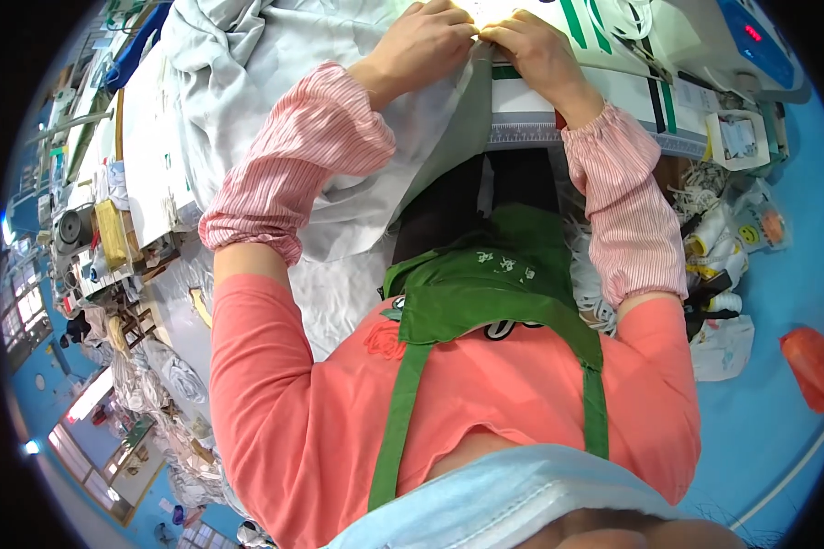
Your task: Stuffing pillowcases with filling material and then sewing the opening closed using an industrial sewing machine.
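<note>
A large piece of pale grey cloth (339,101) spreads over the table and hangs down over my lap. At the far edge of the view, my left hand (423,48) is closed on the cloth's edge, its fingertips pinched together. Close beside it, my right hand (538,57) pinches the same edge, fingers bent. Both sets of fingertips meet next to a very bright lamp spot (490,11), whose glare hides what lies just past them. To the right stands a white sewing machine (696,37) with a blue panel and a lit red display.
A printed ruler strip (531,131) runs along the table's near edge. Metal scissors (645,59) lie right of my right hand, and a small white tray (740,139) sits at the table's corner. Below it are thread cones (723,304) and bags. A red bag (810,371) rests on the blue floor.
</note>
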Action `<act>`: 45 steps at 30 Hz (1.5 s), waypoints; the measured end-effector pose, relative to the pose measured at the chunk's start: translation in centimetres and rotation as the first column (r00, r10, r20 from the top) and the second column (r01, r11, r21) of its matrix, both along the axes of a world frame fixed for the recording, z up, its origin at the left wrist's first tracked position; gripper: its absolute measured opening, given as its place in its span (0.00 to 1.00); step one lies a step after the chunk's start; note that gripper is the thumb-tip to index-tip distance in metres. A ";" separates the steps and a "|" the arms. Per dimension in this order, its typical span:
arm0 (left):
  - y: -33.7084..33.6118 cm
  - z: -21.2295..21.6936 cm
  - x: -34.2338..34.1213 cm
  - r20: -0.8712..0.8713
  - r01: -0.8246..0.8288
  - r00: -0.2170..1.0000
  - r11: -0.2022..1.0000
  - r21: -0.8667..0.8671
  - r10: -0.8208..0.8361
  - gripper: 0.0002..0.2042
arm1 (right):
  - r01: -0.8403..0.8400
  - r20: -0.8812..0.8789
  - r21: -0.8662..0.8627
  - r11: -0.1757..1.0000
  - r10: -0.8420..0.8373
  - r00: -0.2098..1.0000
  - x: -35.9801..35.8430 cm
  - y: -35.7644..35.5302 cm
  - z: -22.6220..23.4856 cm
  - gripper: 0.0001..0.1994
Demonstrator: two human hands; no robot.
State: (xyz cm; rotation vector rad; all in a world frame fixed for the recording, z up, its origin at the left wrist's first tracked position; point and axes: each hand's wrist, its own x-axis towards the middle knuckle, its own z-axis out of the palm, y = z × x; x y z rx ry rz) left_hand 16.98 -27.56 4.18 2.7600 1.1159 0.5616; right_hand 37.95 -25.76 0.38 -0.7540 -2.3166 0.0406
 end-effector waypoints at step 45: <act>-33.9 -9.5 -4.4 0.333 -0.294 0.832 0.861 -0.414 0.444 0.04 | -0.509 -0.567 -0.813 0.282 -0.583 0.582 -0.9 -24.5 -5.3 0.19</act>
